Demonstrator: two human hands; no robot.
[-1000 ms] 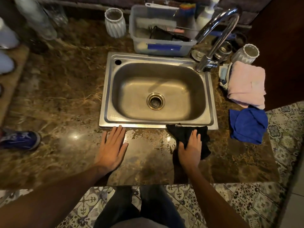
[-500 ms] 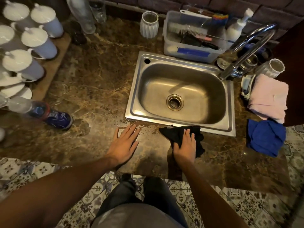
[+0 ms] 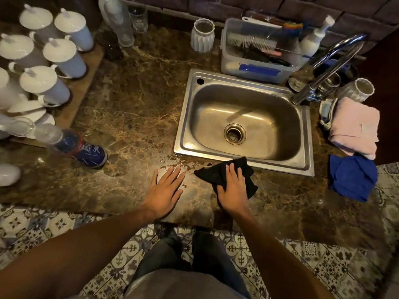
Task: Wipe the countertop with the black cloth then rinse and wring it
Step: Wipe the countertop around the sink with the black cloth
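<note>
The black cloth (image 3: 218,172) lies crumpled on the brown marble countertop (image 3: 133,117), just in front of the steel sink's (image 3: 306,147) front rim. My right hand (image 3: 233,188) presses flat on the cloth and covers its near part. My left hand (image 3: 166,188) rests flat on the bare counter to the cloth's left, fingers spread, holding nothing. Wet patches glisten on the counter beyond my left fingertips. The curved chrome tap (image 3: 328,67) stands at the sink's back right corner; no water runs from it.
A blue cloth (image 3: 352,178) and a folded pink towel (image 3: 356,126) lie right of the sink. A plastic tub (image 3: 259,70) of brushes stands behind it. White lidded mugs (image 3: 49,83) crowd a board at the left, with a blue-labelled bottle (image 3: 82,147) lying beside them.
The view has swung left, showing more of the left counter and the mugs. My right hand and the black cloth have slid a little left along the sink's front; my left hand stays flat.
</note>
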